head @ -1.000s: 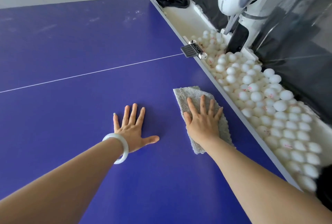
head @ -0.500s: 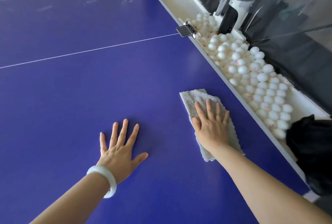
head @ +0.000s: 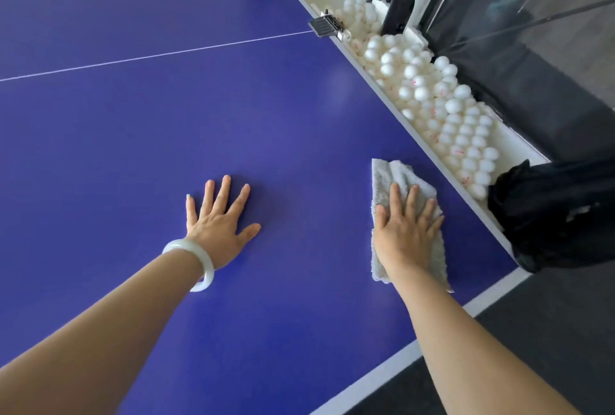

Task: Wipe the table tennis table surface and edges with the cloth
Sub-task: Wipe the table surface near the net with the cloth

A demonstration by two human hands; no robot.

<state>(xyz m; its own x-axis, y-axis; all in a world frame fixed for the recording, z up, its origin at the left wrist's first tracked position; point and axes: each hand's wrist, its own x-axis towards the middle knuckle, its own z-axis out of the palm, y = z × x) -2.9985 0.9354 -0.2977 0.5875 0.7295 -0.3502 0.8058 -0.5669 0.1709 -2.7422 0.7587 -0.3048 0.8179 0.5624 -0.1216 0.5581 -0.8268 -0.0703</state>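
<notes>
Grey cloth [head: 399, 188] folded, flat on blue table [head: 233, 131], near right edge.

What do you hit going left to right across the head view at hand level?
Left hand → right hand pressing the cloth → white balls → black fabric.

One cloth [head: 390, 179], one table [head: 159, 135], one bangle [head: 185, 243], two hands [head: 216, 226] [head: 406, 235], dozens of balls [head: 453, 106].

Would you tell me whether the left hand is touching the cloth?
Apart: the head view shows bare blue table between the left hand and the cloth under the right hand.
</notes>
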